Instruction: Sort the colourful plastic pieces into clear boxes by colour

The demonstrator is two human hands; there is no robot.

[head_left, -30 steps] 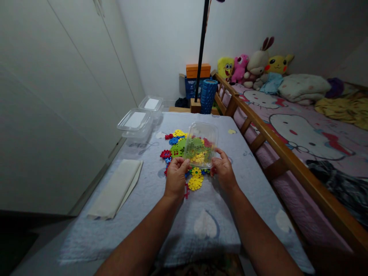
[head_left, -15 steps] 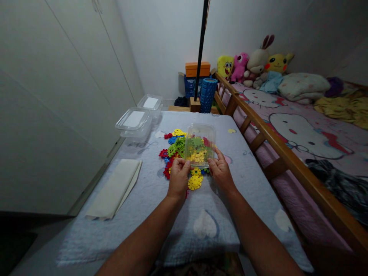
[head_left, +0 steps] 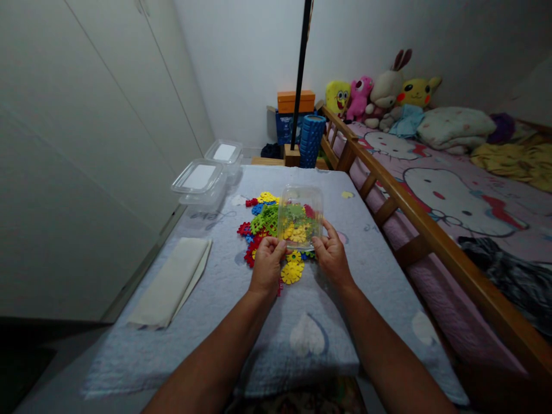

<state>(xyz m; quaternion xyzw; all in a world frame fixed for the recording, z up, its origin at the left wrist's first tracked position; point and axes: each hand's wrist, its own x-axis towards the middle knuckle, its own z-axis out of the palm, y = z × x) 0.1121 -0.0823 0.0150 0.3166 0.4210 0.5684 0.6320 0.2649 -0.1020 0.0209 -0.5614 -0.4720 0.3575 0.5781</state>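
Note:
Between my two hands is a clear plastic container, held over a heap of toy pieces. My left hand pinches its near left corner, thumb on top. At the near right corner my right hand grips it the same way, with fingers along the side. Through the clear plastic show green and yellow pieces; I cannot tell whether any lie inside it. Around it spread flower-shaped plastic pieces: yellow ones in front, green ones and red ones to the left, with some blue among them.
Two lidded clear boxes with white labels stand at the table's back left. A folded cream cloth lies on the left of the cloth-covered table. A wooden bed rail runs along the right. Behind the table rises a black pole.
Both hands keep their hold on the clear container, almost still over the pieces. The whole view has shifted very slightly.

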